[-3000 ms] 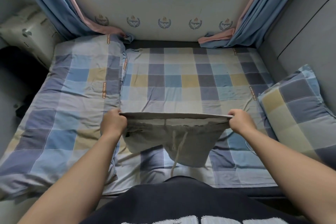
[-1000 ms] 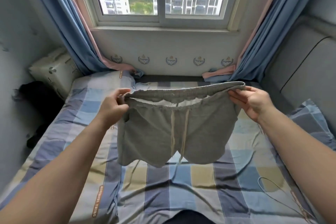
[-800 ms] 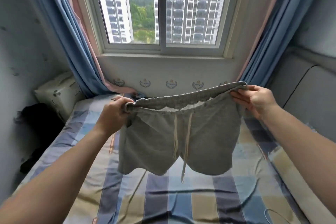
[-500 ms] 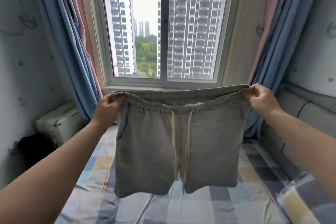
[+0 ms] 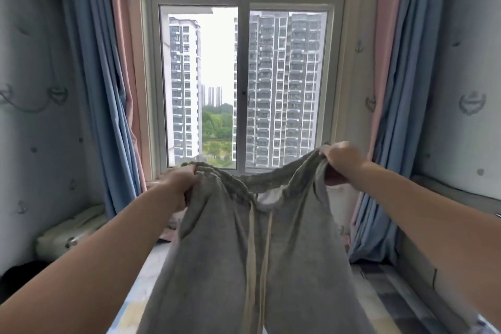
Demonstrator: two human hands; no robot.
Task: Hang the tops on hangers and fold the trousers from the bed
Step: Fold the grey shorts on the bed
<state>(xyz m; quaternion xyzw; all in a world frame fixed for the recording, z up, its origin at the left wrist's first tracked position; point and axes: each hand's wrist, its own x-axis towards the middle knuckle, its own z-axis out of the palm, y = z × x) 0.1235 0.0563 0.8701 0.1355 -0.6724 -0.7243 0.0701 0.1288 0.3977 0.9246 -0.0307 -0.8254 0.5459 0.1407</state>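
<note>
The bed (image 5: pixel 393 295) lies low in view, beneath both hands, and runs toward the window wall. Below the right hand (image 5: pixel 342 160) its cover shows blue and grey checks. Below the left hand (image 5: pixel 176 184) only a pale strip with a touch of yellow shows. The stretch between is hidden behind the grey shorts (image 5: pixel 257 266) they grip. A blue curtain (image 5: pixel 363 247) comes down to the bed's far edge under the right hand.

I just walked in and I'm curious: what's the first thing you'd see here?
Grey shorts fill the middle, held up in the air by the waistband, with the left hand gripping one end and the right hand the other. Behind them a big window shows tall towers, with blue curtains on both sides.
</note>
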